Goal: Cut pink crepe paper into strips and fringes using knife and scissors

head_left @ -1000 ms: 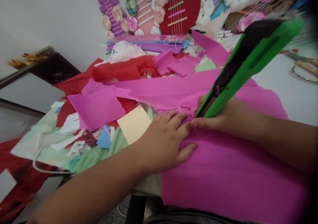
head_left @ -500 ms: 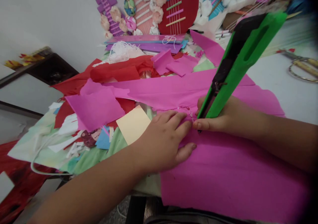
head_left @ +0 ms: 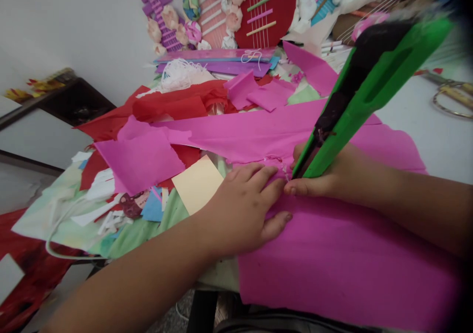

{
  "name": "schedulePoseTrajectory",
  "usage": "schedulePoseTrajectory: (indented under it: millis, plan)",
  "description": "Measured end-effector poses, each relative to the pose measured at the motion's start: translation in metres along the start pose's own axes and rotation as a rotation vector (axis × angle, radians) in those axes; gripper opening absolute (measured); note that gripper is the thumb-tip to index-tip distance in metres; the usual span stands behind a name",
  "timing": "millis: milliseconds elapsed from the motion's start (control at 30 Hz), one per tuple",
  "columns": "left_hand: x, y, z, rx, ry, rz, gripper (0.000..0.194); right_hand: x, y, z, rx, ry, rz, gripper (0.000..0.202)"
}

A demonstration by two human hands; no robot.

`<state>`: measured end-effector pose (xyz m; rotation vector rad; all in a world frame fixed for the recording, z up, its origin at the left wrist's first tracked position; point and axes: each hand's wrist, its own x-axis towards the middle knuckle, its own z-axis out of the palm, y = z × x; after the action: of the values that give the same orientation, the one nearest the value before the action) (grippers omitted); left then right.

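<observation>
Gripping the green utility knife (head_left: 364,89) low on its handle, the right hand (head_left: 332,175) keeps fingers wrapped tight, the body slanting up toward two o'clock. Its tip meets the pink crepe sheet (head_left: 343,264) just at three o'clock of the left hand (head_left: 246,210), whose fingers lie flat and slightly spread, pressing the sheet.

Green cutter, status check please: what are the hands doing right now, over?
Right hand gripping green cutter, tip down on pink crepe paper. Left hand flat, pinning the sheet beside the tip. Scraps piled left; yellow card close by.
</observation>
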<state>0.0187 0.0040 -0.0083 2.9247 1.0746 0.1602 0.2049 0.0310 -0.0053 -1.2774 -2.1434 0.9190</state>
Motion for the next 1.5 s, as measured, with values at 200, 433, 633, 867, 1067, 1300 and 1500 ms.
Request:
schedulePoseTrajectory:
  millis: [200, 433, 633, 867, 1067, 1300, 1500]
  plan:
    - [0.0006, -0.0006, -0.0004, 0.01, 0.01, 0.012, 0.046, 0.0008, 0.0021, 0.0011, 0.014, 0.05, 0.017, 0.039]
    - [-0.0005, -0.0004, -0.0004, -0.002, 0.0, 0.001, 0.045, -0.0012, 0.0004, -0.0033, 0.134, -0.017, -0.017, 0.039]
    - [-0.0007, -0.0011, 0.001, -0.005, 0.029, 0.014, 0.045, -0.002, 0.0011, -0.0029, 0.138, -0.062, -0.067, 0.04]
    - [0.0004, -0.0011, 0.0011, -0.014, 0.015, 0.012, 0.046, -0.0018, 0.0006, -0.0016, 0.042, -0.067, -0.067, 0.033]
    - [-0.0001, -0.0004, -0.0006, -0.027, 0.013, 0.01, 0.044, -0.0019, -0.0032, -0.0034, 0.009, -0.075, -0.048, 0.033]
    - [0.0, -0.0005, -0.0025, -0.002, 0.01, 0.013, 0.043, -0.0002, 0.0019, 0.0005, 0.002, 0.025, 0.006, 0.037]
    - [-0.0003, -0.0007, -0.0025, 0.01, -0.007, 0.007, 0.046, -0.0027, 0.0028, -0.0025, 0.143, 0.006, 0.004, 0.04]
